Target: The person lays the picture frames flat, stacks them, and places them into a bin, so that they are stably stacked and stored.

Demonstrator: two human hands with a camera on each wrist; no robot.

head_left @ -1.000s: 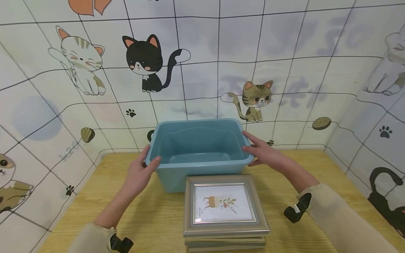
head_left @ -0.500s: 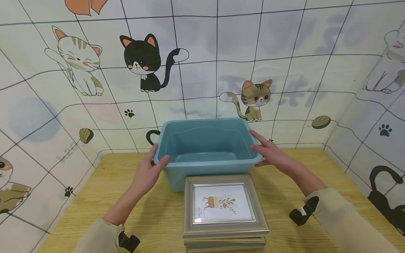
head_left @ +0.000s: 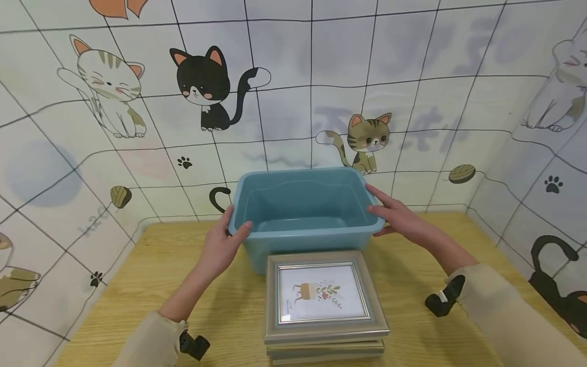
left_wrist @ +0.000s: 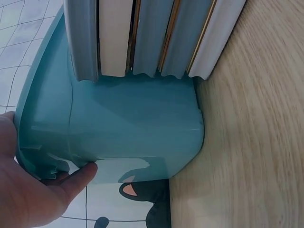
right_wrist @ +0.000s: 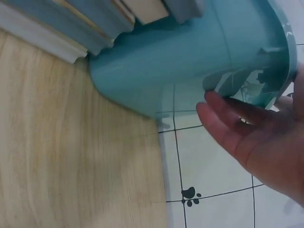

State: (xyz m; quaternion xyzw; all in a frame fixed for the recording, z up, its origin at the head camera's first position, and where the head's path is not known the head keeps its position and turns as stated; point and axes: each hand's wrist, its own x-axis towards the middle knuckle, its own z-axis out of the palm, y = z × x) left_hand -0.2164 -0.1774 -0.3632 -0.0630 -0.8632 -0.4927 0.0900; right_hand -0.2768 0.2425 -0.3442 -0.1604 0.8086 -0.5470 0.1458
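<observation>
A light blue plastic storage bin (head_left: pixel 302 196) stands on the table behind a stack of picture frames, its inside bare. My left hand (head_left: pixel 220 250) grips the bin's left end, thumb over the front rim and fingers along the outer side. At the opposite end, my right hand (head_left: pixel 399 219) holds the rim with fingers spread along it. In the left wrist view, fingers of the left hand (left_wrist: pixel 33 199) reach under the rim of the bin (left_wrist: pixel 128 118). The right wrist view shows the right hand (right_wrist: pixel 266 137) below the rim.
Several picture frames lie stacked in front of the bin, the top picture frame (head_left: pixel 323 295) showing a potted-plant print. The wooden table (head_left: pixel 147 285) meets a cat-patterned wall covering (head_left: pixel 293 102) at the back and sides. Black wrist cameras sit at both beige sleeves (head_left: pixel 509 316).
The bin has slid to the right, both hands moving along with it. The stack of picture frames has stayed in place, while the head view has shifted slightly.
</observation>
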